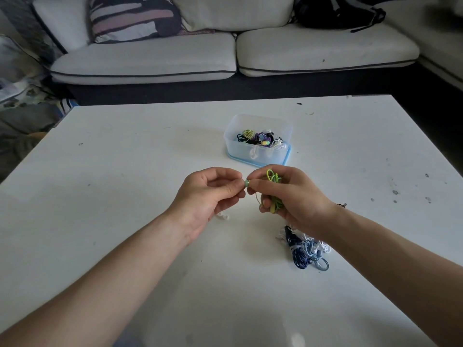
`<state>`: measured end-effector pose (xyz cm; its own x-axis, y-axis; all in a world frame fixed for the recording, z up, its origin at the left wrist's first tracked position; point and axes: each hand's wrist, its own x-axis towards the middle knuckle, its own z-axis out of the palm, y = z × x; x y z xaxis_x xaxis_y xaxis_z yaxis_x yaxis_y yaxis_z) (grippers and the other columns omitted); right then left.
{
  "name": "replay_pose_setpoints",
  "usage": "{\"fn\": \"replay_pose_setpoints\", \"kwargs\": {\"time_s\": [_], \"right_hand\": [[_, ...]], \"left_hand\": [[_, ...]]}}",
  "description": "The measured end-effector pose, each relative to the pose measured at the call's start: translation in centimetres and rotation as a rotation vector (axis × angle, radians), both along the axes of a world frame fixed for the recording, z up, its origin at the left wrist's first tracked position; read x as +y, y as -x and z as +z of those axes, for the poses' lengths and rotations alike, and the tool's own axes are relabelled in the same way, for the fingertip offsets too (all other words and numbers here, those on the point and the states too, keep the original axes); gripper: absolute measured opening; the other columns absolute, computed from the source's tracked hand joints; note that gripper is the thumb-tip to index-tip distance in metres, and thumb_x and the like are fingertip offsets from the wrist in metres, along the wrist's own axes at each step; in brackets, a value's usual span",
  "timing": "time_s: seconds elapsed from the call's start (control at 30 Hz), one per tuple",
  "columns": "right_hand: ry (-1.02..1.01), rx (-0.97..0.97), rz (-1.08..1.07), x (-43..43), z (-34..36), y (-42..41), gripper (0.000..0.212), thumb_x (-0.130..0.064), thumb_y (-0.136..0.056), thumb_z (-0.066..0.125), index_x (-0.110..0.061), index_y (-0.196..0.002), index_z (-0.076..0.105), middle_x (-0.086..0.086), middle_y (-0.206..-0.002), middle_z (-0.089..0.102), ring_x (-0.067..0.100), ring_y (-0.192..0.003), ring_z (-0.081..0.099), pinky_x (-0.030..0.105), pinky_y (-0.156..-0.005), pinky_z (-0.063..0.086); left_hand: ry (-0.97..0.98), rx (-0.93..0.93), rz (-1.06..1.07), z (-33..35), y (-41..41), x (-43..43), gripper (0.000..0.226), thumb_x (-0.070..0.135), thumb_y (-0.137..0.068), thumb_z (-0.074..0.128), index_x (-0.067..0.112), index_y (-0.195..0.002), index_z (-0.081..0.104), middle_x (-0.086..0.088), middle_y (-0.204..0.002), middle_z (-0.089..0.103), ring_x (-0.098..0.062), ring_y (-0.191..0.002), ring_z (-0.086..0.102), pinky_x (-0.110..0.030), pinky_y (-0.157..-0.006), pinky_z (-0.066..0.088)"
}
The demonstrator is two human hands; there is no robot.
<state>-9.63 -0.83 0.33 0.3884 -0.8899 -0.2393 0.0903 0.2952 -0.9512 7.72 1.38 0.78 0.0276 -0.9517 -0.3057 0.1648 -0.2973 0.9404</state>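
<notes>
White table bears plastic box; cord pile.

Premises: a home living room. A sofa with pale seat cushions and dark piping runs along the far side and turns a corner at right. A striped pillow leans on its back; a black bag lies on it. A low white bench, scuffed and spotted, stands before it.
</notes>
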Motion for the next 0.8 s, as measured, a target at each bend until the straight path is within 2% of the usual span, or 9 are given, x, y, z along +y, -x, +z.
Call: {"fn": "replay_pose_setpoints", "kwargs": {"time_s": [0.1, 0.13, 0.23, 0.3, 0.37, 0.43, 0.5, 0.63, 0.8], "right_hand": [[-0.015, 0.002, -0.019, -0.2, 0.0, 0.1, 0.008, -0.003, -0.090, 0.067, -0.008, -0.086, 0.072, 0.012, -0.081, 0.067, 0.012, -0.053, 0.050, 0.026, -0.058, 0.050], [-0.029, 0.001, -0.030, -0.3, -0.1, 0.1, 0.008, -0.004, -0.090, 0.067, -0.008, -0.087, 0.072, 0.011, -0.081, 0.067, 0.012, -0.053, 0.050, 0.025, -0.058, 0.050], [-0.071, 0.018, -0.059, -0.5, -0.7, 0.2, 0.007, -0.007, -0.093, 0.065, -0.006, -0.092, 0.071, 0.007, -0.080, 0.067, 0.011, -0.055, 0.050, 0.025, -0.058, 0.050], [-0.106, 0.039, -0.082, -0.6, -1.0, 0.4, 0.008, -0.008, -0.094, 0.064, -0.005, -0.093, 0.071, 0.006, -0.078, 0.067, 0.010, -0.055, 0.050, 0.025, -0.058, 0.051], [-0.144, 0.054, -0.105, -0.7, -1.3, 0.4, 0.008, -0.007, -0.094, 0.065, -0.004, -0.092, 0.072, 0.007, -0.077, 0.067, 0.010, -0.055, 0.051, 0.024, -0.058, 0.052], [-0.171, 0.061, -0.124, -0.9, -1.5, 0.4, 0.007, -0.006, -0.093, 0.065, -0.003, -0.091, 0.072, 0.009, -0.077, 0.067, 0.011, -0.054, 0.052, 0.024, -0.057, 0.052], [-0.195, 0.058, -0.141, -1.0, -1.7, 0.6, 0.007, -0.005, -0.093, 0.065, -0.002, -0.091, 0.072, 0.010, -0.076, 0.067, 0.011, -0.053, 0.052, 0.024, -0.057, 0.052], [-0.223, 0.044, -0.137, -1.0, -1.8, 0.6, 0.007, -0.004, -0.092, 0.065, 0.000, -0.092, 0.071, 0.010, -0.074, 0.066, 0.012, -0.053, 0.051, 0.025, -0.057, 0.051], [-0.223, 0.046, -0.135, -0.9, -2.0, 0.6, 0.008, -0.004, -0.092, 0.066, 0.001, -0.094, 0.071, 0.009, -0.074, 0.066, 0.013, -0.054, 0.051, 0.024, -0.056, 0.051]], "left_hand": [[0.039, -0.083, -0.015, 0.0, -1.0, -0.8, 0.005, 0.009, -0.086, 0.069, 0.010, -0.091, 0.070, -0.007, -0.080, 0.074, -0.015, -0.072, 0.071, -0.021, -0.063, 0.055], [0.074, -0.189, 0.003, -0.3, -2.0, -1.3, 0.004, 0.011, -0.088, 0.068, 0.011, -0.091, 0.071, -0.006, -0.081, 0.074, -0.015, -0.072, 0.071, -0.021, -0.062, 0.055], [0.158, -0.664, 0.061, -1.8, -5.8, -3.2, 0.006, 0.012, -0.088, 0.070, 0.017, -0.087, 0.073, -0.004, -0.080, 0.073, -0.011, -0.067, 0.068, -0.019, -0.057, 0.053], [0.146, -0.878, 0.011, -3.5, -7.8, -3.7, 0.013, 0.009, -0.083, 0.074, 0.022, -0.080, 0.073, 0.003, -0.077, 0.072, -0.003, -0.061, 0.064, -0.010, -0.055, 0.046], [0.145, -1.052, -0.097, -5.2, -8.5, -4.0, 0.017, 0.010, -0.080, 0.075, 0.026, -0.075, 0.073, 0.011, -0.076, 0.071, 0.002, -0.066, 0.063, -0.005, -0.060, 0.042], [0.141, -1.097, -0.145, -6.6, -8.2, -4.0, 0.019, 0.010, -0.080, 0.071, 0.028, -0.075, 0.072, 0.011, -0.077, 0.070, 0.002, -0.071, 0.062, -0.009, -0.065, 0.043], [0.139, -1.113, -0.125, -7.8, -7.7, -4.3, 0.022, 0.009, -0.081, 0.065, 0.031, -0.078, 0.070, 0.011, -0.077, 0.068, -0.002, -0.073, 0.062, -0.020, -0.068, 0.047], [0.144, -1.212, -0.094, -9.2, -7.2, -4.6, 0.026, 0.012, -0.083, 0.058, 0.030, -0.095, 0.073, 0.011, -0.083, 0.065, -0.013, -0.080, 0.062, -0.030, -0.074, 0.052], [0.175, -1.322, -0.136, -9.5, -6.9, -4.8, 0.019, 0.012, -0.084, 0.059, 0.027, -0.078, 0.069, 0.005, -0.083, 0.058, -0.018, -0.081, 0.060, -0.035, -0.070, 0.051]]}}
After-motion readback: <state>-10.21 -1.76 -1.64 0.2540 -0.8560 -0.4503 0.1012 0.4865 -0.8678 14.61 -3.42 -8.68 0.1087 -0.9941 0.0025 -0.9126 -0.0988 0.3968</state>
